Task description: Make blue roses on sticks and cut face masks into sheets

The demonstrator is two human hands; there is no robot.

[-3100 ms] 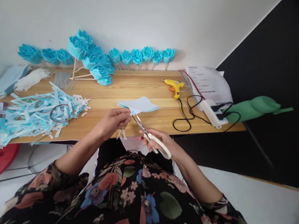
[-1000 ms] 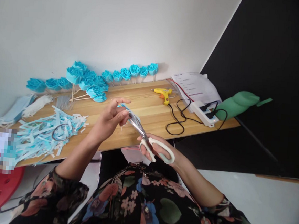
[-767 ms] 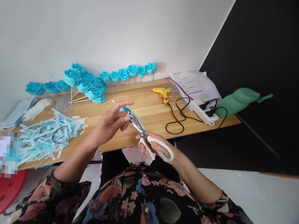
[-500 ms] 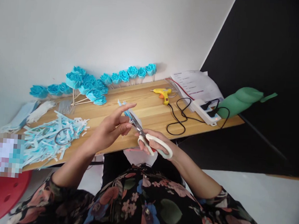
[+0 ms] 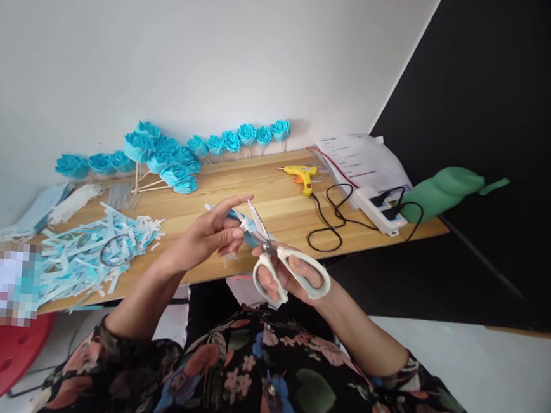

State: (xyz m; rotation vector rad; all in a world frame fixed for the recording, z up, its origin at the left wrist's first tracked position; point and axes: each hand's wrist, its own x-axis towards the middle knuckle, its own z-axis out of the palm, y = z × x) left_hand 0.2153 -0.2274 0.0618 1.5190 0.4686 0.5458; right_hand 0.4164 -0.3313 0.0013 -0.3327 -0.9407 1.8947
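White-handled scissors (image 5: 266,248) are held above the front part of the worktop (image 5: 258,189), their blades parted in a narrow V and the handle loops apart. The right hand (image 5: 292,282) has its fingers and thumb through the loops, gripping them. The upper blade's tip is close to the outstretched index fingertip of the left hand (image 5: 201,242), which pinches pale blue material (image 5: 250,237) between its thumb and curled fingers; part of this material is seen behind the blades, and whether the lower blade touches it cannot be made out. Past the hands, a yellow glue gun (image 5: 302,172) lies on the worktop, its black cord (image 5: 328,251) looping near a white power strip (image 5: 380,209) with two plugs in it. Printed papers (image 5: 355,159) lie behind the strip, and a green object (image 5: 441,194) is just beside it. On the left side, a pile of blue and white strips (image 5: 86,242) has a dark ring (image 5: 101,251) on top, with a white bundle (image 5: 75,203) and stacked pale blue masks (image 5: 37,210) near it. Bright blue flowers (image 5: 160,153) on sticks are along the wall (image 5: 221,49). A red stool (image 5: 1,357) shows below the worktop.
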